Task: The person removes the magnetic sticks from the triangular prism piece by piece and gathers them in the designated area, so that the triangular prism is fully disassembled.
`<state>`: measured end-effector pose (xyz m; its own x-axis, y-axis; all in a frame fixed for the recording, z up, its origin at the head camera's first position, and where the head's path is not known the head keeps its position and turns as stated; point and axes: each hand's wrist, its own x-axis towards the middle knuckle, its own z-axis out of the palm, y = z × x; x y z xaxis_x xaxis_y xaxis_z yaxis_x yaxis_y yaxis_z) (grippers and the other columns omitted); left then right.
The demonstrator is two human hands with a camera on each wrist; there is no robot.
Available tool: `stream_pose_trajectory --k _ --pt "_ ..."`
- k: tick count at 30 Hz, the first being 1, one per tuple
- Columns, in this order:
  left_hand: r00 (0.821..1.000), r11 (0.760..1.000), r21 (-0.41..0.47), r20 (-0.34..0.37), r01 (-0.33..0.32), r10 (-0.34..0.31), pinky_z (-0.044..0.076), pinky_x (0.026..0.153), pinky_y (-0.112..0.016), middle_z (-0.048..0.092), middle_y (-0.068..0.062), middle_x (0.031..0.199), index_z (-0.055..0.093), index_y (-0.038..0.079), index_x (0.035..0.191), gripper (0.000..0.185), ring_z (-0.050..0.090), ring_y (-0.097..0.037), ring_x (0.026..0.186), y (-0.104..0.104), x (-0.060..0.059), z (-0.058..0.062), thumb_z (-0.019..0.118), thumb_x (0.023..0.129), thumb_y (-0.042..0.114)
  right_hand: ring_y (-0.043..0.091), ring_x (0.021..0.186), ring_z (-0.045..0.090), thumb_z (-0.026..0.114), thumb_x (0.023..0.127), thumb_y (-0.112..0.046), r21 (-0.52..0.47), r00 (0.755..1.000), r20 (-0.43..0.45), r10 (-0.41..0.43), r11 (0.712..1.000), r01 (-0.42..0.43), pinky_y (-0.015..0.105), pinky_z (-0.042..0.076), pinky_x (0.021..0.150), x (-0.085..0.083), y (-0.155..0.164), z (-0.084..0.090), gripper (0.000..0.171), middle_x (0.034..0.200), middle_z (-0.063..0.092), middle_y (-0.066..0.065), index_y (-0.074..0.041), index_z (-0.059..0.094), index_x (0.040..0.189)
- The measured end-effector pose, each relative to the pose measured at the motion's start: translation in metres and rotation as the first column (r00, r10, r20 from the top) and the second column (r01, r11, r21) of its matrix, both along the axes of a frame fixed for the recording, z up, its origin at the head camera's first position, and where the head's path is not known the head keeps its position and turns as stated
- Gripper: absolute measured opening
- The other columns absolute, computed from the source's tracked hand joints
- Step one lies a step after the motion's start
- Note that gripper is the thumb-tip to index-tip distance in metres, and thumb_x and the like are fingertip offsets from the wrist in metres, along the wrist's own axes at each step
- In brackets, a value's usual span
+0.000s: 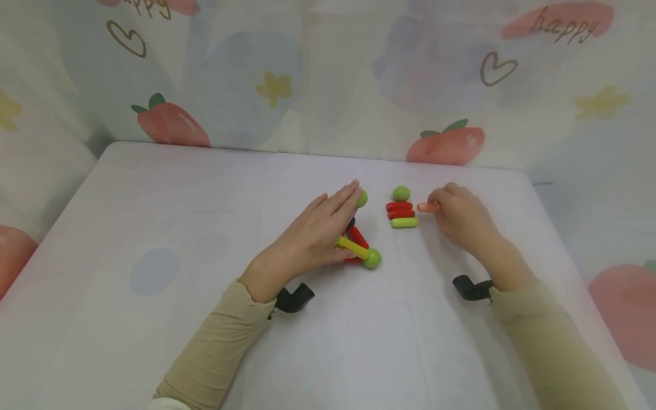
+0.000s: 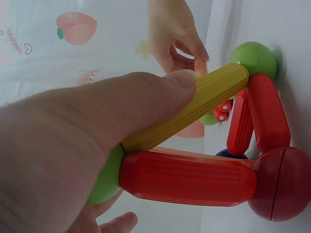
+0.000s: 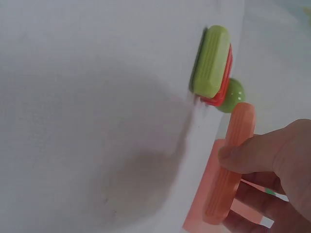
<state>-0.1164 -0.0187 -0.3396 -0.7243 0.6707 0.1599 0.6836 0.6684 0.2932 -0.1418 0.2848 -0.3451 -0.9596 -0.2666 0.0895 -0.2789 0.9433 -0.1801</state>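
My left hand (image 1: 310, 236) holds a small frame of magnetic rods and balls, its thumb lying along a yellow rod (image 2: 194, 109). That rod joins two green balls (image 2: 254, 59). Red rods (image 2: 189, 179) run down to a dark red ball (image 2: 282, 183), and a dark blue ball (image 2: 232, 154) shows behind. The left fingers pass behind the upper green ball, partly hidden. My right hand (image 1: 463, 219) pinches an orange magnetic rod (image 3: 229, 167) between thumb and fingers, raised over the table. Its free end points toward the loose pieces.
Between the hands lie two red rods (image 1: 400, 206), a light green rod (image 1: 404, 222) and a green ball (image 1: 401, 193) in a short column. They rest on the white-covered table (image 1: 205, 239). A patterned cloth (image 1: 333, 85) hangs behind the far edge.
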Motion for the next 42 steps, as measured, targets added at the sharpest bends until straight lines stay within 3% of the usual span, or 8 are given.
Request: stream_pose_trajectory --k 11,20,25,33,37,42 --pt "1.000 1.000 -0.005 -0.010 0.002 -0.002 0.027 0.122 -0.046 0.019 -0.009 0.166 0.018 0.003 0.158 0.104 0.023 -0.018 0.153 -0.001 0.000 0.000 0.081 0.082 0.038 0.040 0.094 0.055 0.066 0.090 0.000 0.040 0.997 0.071 -0.041 0.998 0.038 0.054 0.051 0.086 -0.017 0.015 -0.011 0.019 0.101 0.060 0.025 0.006 0.064 0.108" --pt "1.000 1.000 0.001 -0.007 0.002 -0.002 0.027 0.122 -0.046 0.019 -0.009 0.166 0.018 0.003 0.158 0.104 0.023 -0.018 0.153 -0.001 0.000 -0.001 0.081 0.082 0.037 0.038 0.094 0.053 0.065 0.095 -0.014 0.058 0.973 0.201 -0.109 0.993 0.100 0.053 0.050 0.087 -0.028 0.014 -0.014 0.027 0.100 0.059 0.023 0.006 0.063 0.114" --pt "1.000 1.000 -0.001 0.003 0.000 0.000 0.026 0.123 -0.046 0.019 -0.009 0.166 0.017 0.003 0.158 0.104 0.022 -0.018 0.153 0.000 0.000 -0.001 0.081 0.082 0.037 0.041 0.099 0.053 0.063 0.096 -0.011 0.057 0.960 0.242 -0.144 0.989 0.134 0.056 0.048 0.092 -0.028 0.013 -0.019 0.028 0.106 0.058 0.025 0.005 0.061 0.119" --pt "1.000 1.000 -0.015 -0.010 0.000 0.000 0.027 0.122 -0.046 0.019 -0.009 0.166 0.018 0.003 0.158 0.104 0.022 -0.018 0.153 0.000 0.000 -0.001 0.080 0.082 0.038 0.044 0.105 0.051 0.063 0.097 -0.018 0.057 0.965 0.221 -0.141 0.990 0.131 0.060 0.047 0.096 -0.025 0.012 -0.018 0.036 0.113 0.057 0.028 0.004 0.059 0.125" --pt "1.000 1.000 -0.011 -0.015 0.002 -0.002 0.027 0.122 -0.046 0.020 -0.010 0.166 0.018 0.003 0.158 0.104 0.023 -0.018 0.153 0.000 0.000 0.000 0.080 0.082 0.038 0.045 0.107 0.051 0.066 0.096 -0.023 0.025 0.983 0.150 -0.106 0.994 0.104 0.060 0.047 0.096 -0.018 0.009 -0.011 0.039 0.115 0.056 0.028 0.003 0.059 0.125" --pt "1.000 1.000 -0.009 -0.008 -0.003 0.003 0.027 0.122 -0.046 0.019 -0.009 0.166 0.018 0.003 0.158 0.105 0.024 -0.018 0.152 0.000 0.001 0.000 0.081 0.082 0.038 0.043 0.107 0.052 0.069 0.093 -0.013 -0.062 0.999 0.037 -0.028 0.998 0.030 0.058 0.048 0.094 -0.007 -0.002 -0.002 0.032 0.114 0.057 0.026 0.003 0.062 0.120"
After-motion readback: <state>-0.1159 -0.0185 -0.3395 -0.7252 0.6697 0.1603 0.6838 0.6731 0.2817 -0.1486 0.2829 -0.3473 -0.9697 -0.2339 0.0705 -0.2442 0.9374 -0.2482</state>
